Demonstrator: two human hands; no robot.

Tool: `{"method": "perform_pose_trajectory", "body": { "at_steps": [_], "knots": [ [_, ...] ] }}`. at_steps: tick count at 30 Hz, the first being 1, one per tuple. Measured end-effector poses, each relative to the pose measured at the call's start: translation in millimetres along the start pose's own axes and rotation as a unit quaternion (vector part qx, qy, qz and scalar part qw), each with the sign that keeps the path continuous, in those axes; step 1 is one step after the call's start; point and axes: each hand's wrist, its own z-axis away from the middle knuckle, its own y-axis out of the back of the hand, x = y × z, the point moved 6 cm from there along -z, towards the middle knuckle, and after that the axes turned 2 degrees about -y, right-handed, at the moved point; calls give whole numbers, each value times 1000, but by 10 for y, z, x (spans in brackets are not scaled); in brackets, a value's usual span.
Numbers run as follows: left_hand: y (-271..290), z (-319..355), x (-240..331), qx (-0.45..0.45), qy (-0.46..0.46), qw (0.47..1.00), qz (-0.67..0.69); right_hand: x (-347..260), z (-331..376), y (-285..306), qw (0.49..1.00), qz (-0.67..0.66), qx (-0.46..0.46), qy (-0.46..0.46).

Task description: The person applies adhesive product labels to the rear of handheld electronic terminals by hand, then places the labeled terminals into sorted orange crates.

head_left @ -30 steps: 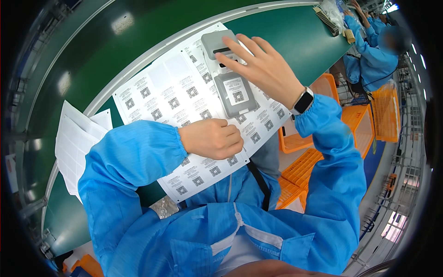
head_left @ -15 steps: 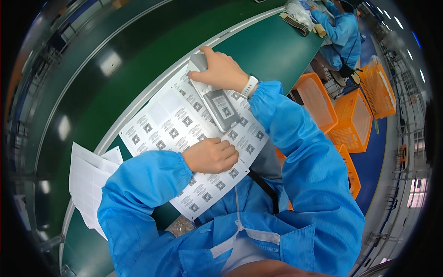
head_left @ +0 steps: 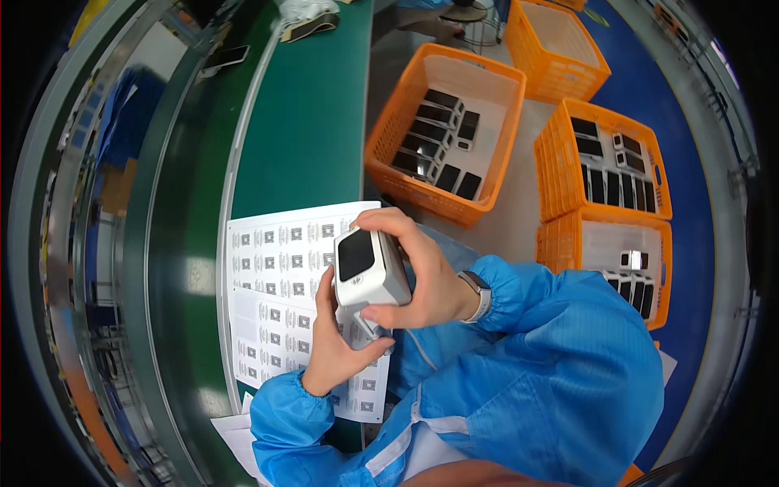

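Head view: a white device [head_left: 369,272] is held above the label sheet [head_left: 280,280], gripped from the right by the closed right hand [head_left: 422,276] and supported beneath by the curled left hand [head_left: 337,349]; no label is yet seen applied, and crates [head_left: 442,122] of units wait beyond the sheet.

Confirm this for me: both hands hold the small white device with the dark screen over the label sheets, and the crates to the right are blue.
Not quite. The head view shows the crates are orange. Both the left hand and right hand do hold the white device over the label sheets.
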Motion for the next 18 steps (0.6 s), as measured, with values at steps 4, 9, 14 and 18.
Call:
{"method": "perform_pose_trajectory", "body": {
  "at_steps": [4, 9, 14, 18],
  "knots": [
    [-362, -392, 224, -119, 28, 991, 54, -151, 157, 316, 995, -30, 51, 81],
    [-530, -1055, 690, -106, -90, 962, -235, -248, 134, 1090, 980, 184, -23, 71],
    [-920, -1674, 923, -172, -231, 811, -510, 250, 127, 1434, 920, 344, -187, -25],
    [-1307, -2144, 729, -193, -292, 750, -561, 837, 164, 1647, 903, 385, -160, -103]
  ]
}}
